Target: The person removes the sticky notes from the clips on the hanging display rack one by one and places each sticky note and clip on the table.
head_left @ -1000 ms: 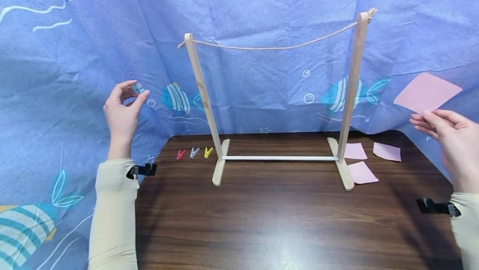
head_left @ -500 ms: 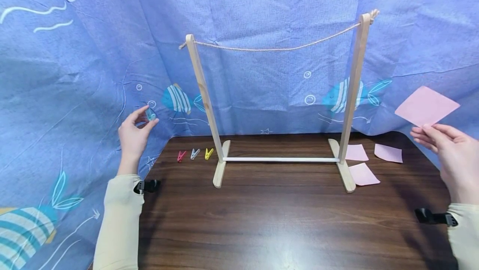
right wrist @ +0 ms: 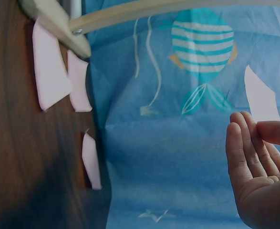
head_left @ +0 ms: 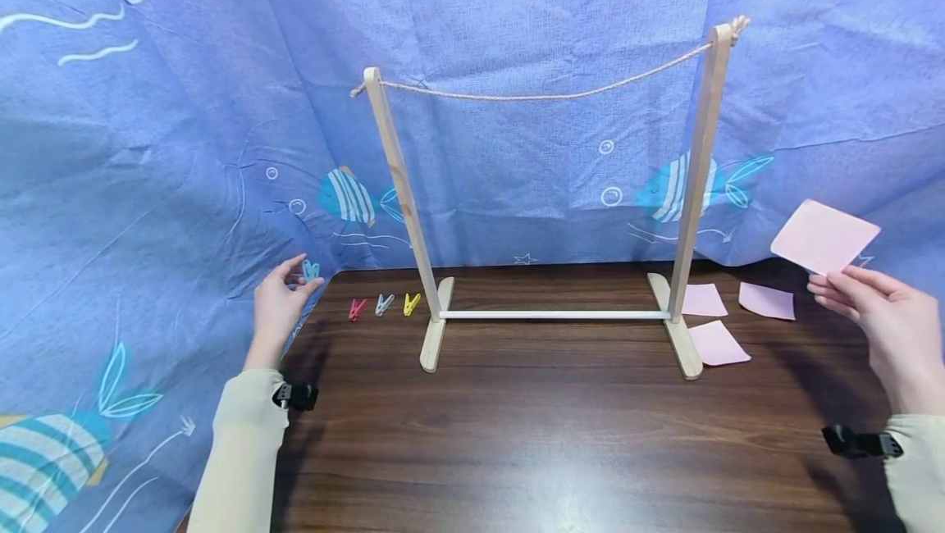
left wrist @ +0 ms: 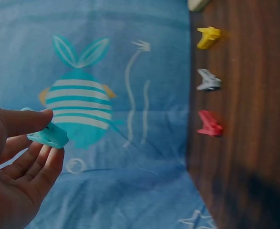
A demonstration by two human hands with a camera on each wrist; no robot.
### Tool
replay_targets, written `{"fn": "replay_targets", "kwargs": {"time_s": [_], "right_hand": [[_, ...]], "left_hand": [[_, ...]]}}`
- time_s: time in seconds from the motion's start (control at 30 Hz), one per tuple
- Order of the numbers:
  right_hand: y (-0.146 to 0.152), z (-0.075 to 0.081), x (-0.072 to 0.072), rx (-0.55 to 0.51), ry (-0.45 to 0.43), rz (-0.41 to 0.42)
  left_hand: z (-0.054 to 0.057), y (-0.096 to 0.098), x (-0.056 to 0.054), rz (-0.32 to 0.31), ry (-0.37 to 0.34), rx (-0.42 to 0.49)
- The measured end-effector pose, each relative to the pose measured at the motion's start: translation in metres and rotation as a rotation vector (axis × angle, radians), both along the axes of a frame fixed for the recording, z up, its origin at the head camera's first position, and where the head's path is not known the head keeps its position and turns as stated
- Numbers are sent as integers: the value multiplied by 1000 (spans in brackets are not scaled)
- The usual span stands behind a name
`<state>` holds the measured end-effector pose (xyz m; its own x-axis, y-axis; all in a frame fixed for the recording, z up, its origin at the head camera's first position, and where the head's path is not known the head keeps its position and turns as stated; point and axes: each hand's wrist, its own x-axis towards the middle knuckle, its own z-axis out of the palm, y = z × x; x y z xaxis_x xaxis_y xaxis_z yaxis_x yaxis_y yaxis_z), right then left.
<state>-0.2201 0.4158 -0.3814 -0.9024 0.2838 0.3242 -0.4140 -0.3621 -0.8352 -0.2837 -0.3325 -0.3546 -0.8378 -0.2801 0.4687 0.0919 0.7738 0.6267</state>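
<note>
My left hand [head_left: 280,303] pinches a light blue clothespin [head_left: 311,271] between thumb and fingers, above the table's back left corner. The same clothespin [left wrist: 50,135] shows side-on in the left wrist view. Red [head_left: 357,308], white [head_left: 384,304] and yellow [head_left: 411,303] clothespins lie in a row to its right on the table. My right hand [head_left: 882,316] holds a pink paper square [head_left: 824,236] by its lower corner between thumb and fingers, raised above the right side. Below it, pink paper squares [head_left: 765,301] lie by the stand's right foot.
A wooden stand [head_left: 701,172] rises at the back of the dark table [head_left: 546,443], its two posts joined by a sagging rope [head_left: 517,97] above and a white rod [head_left: 554,315] low down. Blue fish-printed cloth [head_left: 531,172] hangs behind and at the sides.
My left hand has come down and a little to the right with the light blue clothespin. My right hand has sunk slightly, and the paper square has dropped and tilted with it.
</note>
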Motion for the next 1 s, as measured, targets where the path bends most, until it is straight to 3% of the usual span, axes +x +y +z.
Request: {"fn": "replay_targets", "kwargs": {"time_s": [0.43, 0.67, 1.0], "right_hand": [[23, -29, 5, 172, -136, 18], [30, -39, 3, 225, -231, 100], [76, -91, -20, 382, -291, 220]], "left_hand": [[-33, -14, 0, -68, -177, -58], [-49, -20, 0, -89, -272, -85], [-73, -28, -3, -112, -366, -112]]}}
